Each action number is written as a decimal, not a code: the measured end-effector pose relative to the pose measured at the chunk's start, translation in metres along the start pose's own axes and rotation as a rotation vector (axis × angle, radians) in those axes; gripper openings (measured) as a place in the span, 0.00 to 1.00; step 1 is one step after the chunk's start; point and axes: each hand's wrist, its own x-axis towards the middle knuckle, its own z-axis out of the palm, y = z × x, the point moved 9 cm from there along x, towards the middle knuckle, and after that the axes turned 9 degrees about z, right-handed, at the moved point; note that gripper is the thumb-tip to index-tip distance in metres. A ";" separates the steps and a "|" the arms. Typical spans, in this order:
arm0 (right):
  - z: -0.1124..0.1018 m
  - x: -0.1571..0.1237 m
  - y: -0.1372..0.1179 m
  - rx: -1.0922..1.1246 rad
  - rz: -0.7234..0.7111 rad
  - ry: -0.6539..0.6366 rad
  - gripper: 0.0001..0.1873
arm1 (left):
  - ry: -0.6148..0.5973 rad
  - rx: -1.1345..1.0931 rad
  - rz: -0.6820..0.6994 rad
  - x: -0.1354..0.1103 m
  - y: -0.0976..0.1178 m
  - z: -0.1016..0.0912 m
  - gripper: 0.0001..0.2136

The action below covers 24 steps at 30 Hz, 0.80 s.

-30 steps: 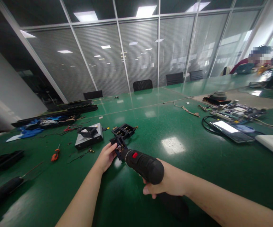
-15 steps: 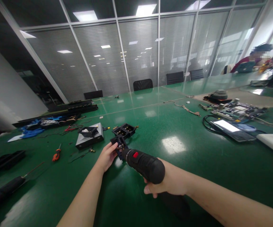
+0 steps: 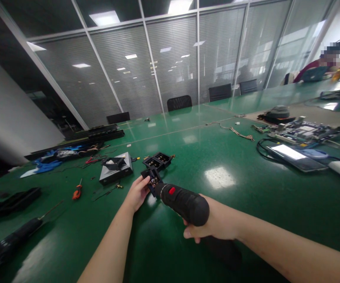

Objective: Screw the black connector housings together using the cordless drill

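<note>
My right hand [image 3: 209, 224] is wrapped round the grip of a black electric screwdriver [image 3: 184, 202] with a red button; its tip points into a small black module [image 3: 150, 179] with gold parts inside. My left hand [image 3: 137, 192] has its fingers closed on the near left side of that module and holds it on the green table [image 3: 217, 204]. Just behind stand two more black modules [image 3: 157, 160] side by side.
A grey box with a black bracket [image 3: 115, 169] lies to the left, with a small orange tool [image 3: 77, 192] and a long black driver [image 3: 13, 239] further left. At right are a lit phone [image 3: 293, 155], circuit boards [image 3: 302, 131] and cables. A person sits far right.
The view has shifted slightly, so everything sits a little lower-left to upper-right than before. Both hands, the screwdriver and the module keep the same pose.
</note>
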 end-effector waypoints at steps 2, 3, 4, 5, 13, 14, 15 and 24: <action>0.000 -0.001 -0.002 -0.005 -0.009 -0.002 0.17 | -0.003 0.007 -0.003 -0.001 0.001 0.001 0.23; 0.000 -0.001 -0.003 -0.005 -0.014 -0.003 0.16 | -0.004 0.010 -0.003 -0.001 0.002 0.001 0.23; 0.000 -0.001 -0.003 -0.005 -0.015 -0.002 0.16 | -0.006 0.011 -0.002 -0.002 0.002 0.002 0.23; 0.000 -0.001 -0.003 -0.005 -0.013 -0.001 0.16 | -0.005 0.010 0.000 -0.002 0.003 0.002 0.23; 0.000 -0.001 -0.004 -0.011 -0.014 -0.010 0.16 | 0.005 -0.011 -0.006 0.000 0.000 0.000 0.21; 0.000 -0.001 -0.004 -0.013 -0.014 -0.008 0.16 | 0.004 -0.011 -0.005 0.000 0.000 0.000 0.21; -0.001 -0.001 -0.004 -0.012 -0.013 -0.006 0.16 | 0.003 -0.009 -0.003 0.000 0.000 0.000 0.21; 0.000 0.000 -0.001 0.016 -0.019 0.001 0.18 | 0.001 -0.021 -0.009 0.000 -0.001 0.000 0.23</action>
